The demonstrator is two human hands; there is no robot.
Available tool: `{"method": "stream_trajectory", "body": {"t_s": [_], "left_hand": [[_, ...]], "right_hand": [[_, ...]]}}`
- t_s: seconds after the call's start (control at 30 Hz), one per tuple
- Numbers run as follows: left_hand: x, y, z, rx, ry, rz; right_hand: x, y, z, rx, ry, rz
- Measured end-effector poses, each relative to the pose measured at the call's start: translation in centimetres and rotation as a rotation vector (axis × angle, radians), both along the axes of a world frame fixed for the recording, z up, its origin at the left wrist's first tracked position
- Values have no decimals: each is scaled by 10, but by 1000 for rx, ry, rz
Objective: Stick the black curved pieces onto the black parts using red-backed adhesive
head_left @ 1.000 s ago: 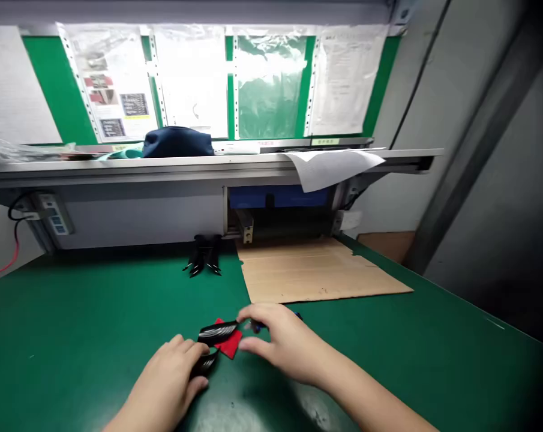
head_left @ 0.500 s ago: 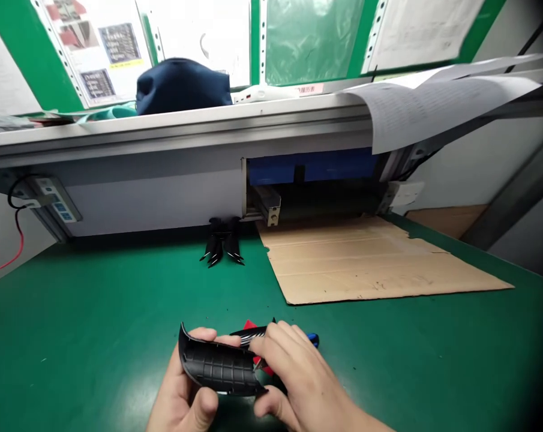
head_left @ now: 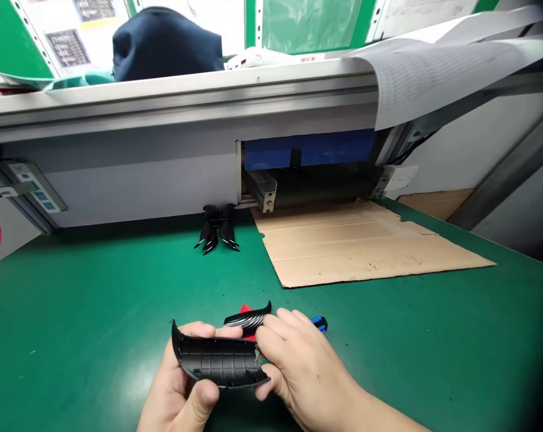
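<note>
My left hand (head_left: 176, 384) holds a curved black plastic shell (head_left: 221, 362), its thumb on the near edge and its fingers behind. The shell's hollow inner side, with a grid of ribs, faces up toward me. At the shell's right end is my right hand (head_left: 305, 366), its fingers curled and its thumb against the near corner. A small thin thing shows between those fingers and the shell, too small to name. Just behind lies a second black shell (head_left: 248, 320) with shiny grooves, over a red thing (head_left: 246, 309) that is mostly hidden.
A blue and black handle (head_left: 320, 324) shows beyond my right hand. Several black curved pieces (head_left: 216, 231) stand at the back of the green table (head_left: 95, 300). A cardboard sheet (head_left: 356, 249) lies at back right. Above runs a shelf (head_left: 172, 99) with a dark blue bag (head_left: 167, 45) and papers (head_left: 424, 78).
The view has tipped down and shifted a little. My right fingers have moved slightly at the shell's end, and more of the grooved shell behind shows. My left hand keeps its hold.
</note>
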State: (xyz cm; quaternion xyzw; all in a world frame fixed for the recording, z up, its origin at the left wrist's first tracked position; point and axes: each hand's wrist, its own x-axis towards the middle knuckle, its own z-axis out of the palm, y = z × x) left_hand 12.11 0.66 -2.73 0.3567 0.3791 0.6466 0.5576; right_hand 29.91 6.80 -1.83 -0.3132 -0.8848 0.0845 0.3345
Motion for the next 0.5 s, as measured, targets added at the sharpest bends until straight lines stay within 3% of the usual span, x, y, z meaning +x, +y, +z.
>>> {"method": "stream_trajectory", "body": {"t_s": [0.13,0.3,0.37,0.5], "left_hand": [[-3,0,-2,33,71,-3],[1,0,-1,40,30,-41],[3,0,0,30,-30,-51],[7,-1,3,14,-105,-64]], "right_hand": [[2,3,3,-50,28,74],[10,11,8,-422,160,433],[10,11,10,-458,264,405],[4,3,8,-393,361,273]]}}
